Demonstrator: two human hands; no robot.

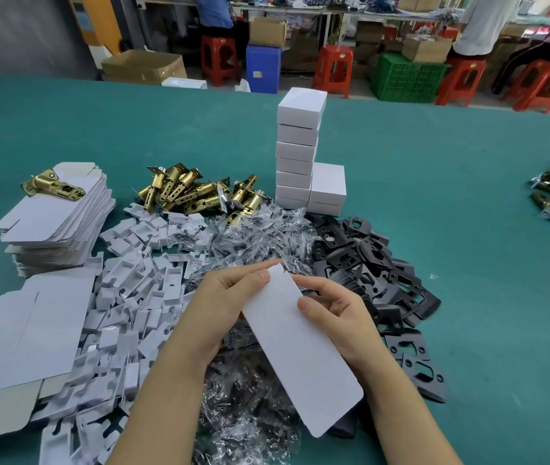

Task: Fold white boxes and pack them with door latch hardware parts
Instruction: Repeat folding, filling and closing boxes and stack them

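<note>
Left hand and right hand: both bare, no gloves, rings or watch. Forearms bare to frame edge; no sleeves visible. Fingernails short, unpainted.

We're pretty clearly on a small factory packing floor here. Our green bench is heaped with bulk parts: brass latches at 11 o'clock, black plates at 2, flat box blanks at 9. Up at 12 there are red plastic stools, cardboard cartons and other workers seated at long tables.
</note>
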